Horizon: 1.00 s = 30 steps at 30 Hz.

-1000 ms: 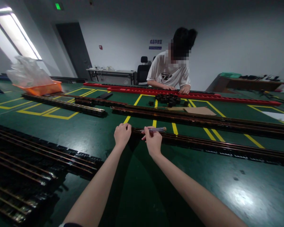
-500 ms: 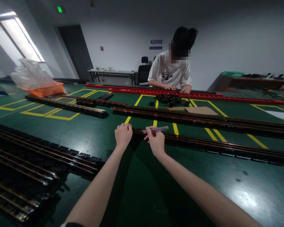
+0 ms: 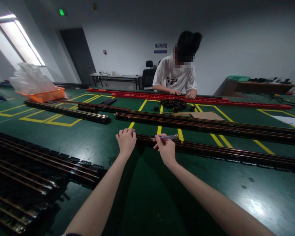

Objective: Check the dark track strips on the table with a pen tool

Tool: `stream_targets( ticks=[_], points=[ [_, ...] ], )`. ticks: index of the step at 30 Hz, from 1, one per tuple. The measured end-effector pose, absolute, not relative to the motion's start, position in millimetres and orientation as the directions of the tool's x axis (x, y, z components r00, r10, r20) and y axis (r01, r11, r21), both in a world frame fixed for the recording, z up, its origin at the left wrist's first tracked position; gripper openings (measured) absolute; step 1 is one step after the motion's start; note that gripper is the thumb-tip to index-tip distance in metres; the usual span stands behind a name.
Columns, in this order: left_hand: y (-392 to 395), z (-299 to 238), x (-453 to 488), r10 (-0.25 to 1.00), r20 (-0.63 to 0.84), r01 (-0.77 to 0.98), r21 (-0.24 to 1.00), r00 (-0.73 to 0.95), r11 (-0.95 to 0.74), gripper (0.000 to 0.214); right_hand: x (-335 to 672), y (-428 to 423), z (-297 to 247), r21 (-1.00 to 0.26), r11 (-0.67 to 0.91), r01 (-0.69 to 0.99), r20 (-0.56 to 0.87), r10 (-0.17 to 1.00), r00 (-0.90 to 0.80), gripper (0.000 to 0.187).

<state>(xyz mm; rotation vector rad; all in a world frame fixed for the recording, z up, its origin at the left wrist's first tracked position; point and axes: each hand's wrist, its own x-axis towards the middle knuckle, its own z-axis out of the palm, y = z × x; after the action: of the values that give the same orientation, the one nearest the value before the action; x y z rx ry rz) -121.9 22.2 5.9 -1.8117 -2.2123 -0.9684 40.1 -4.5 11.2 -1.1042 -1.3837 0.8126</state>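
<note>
My left hand [image 3: 127, 141] is closed over the left end of a long black rail [image 3: 211, 151] with copper-coloured strips, which runs off to the right. The fingers curl over its far side. In my right hand [image 3: 166, 149] is a small screwdriver [image 3: 168, 137] with a clear purplish handle, gripped between thumb and fingers. Its thin shaft points left, just above the rail, toward my left hand. Whether its tip touches the rail I cannot tell.
More black rails [image 3: 71, 164] lie at the left, and others [image 3: 186, 123] beyond my hands. Farther back are black parts [image 3: 175, 105], cardboard [image 3: 207, 115], red rails [image 3: 255, 103] and an orange basket [image 3: 46, 95] with plastic bags. A co-worker [image 3: 174, 75] works across the green table [image 3: 142, 203].
My right hand with the screwdriver has moved a little right along the rail, away from my left hand. My left hand stays on the rail's end.
</note>
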Motion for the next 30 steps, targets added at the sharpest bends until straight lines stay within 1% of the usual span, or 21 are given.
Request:
stream_targets(
  ticks=[5, 10, 15, 18, 21, 24, 30],
  points=[
    [21.3, 4.1, -119.7, 0.81, 0.566, 0.944, 0.326, -0.151, -0.052, 0.029, 45.0, -5.5, 12.1, -0.929, 0.333, 0.164, 0.35, 0.932, 0.089, 0.038],
    [18.8, 5.2, -110.3, 0.805, 0.593, 0.957, 0.244, -0.018, -0.159, 0.04, 49.9, -5.4, 11.5, -0.928, 0.336, 0.158, 0.353, 0.931, 0.09, 0.037],
    [17.9, 6.9, -101.0, 0.828, 0.555, 0.946, 0.215, 0.087, -0.243, 0.04, 54.4, -4.8, 9.1, -0.938, 0.319, 0.134, 0.336, 0.934, 0.123, 0.034],
    [18.3, 6.1, -98.9, 0.842, 0.53, 0.945, 0.21, 0.105, -0.25, 0.036, 55.0, -5.4, 8.9, -0.94, 0.321, 0.119, 0.336, 0.931, 0.14, 0.033],
    [18.3, 4.8, -97.8, 0.843, 0.523, 0.952, 0.176, 0.125, -0.25, 0.033, 54.6, -6.5, 9.6, -0.937, 0.329, 0.116, 0.344, 0.927, 0.147, 0.033],
    [16.6, 5.8, -96.9, 0.846, 0.511, 0.956, 0.142, 0.153, -0.258, 0.036, 54.1, -7.0, 9.9, -0.934, 0.341, 0.112, 0.355, 0.922, 0.154, 0.035],
    [12.6, 10.4, -99.8, 0.864, 0.455, 0.942, 0.136, 0.217, -0.308, 0.033, 54.2, -7.2, 10.7, -0.938, 0.329, 0.108, 0.342, 0.93, 0.139, 0.034]
  ],
)
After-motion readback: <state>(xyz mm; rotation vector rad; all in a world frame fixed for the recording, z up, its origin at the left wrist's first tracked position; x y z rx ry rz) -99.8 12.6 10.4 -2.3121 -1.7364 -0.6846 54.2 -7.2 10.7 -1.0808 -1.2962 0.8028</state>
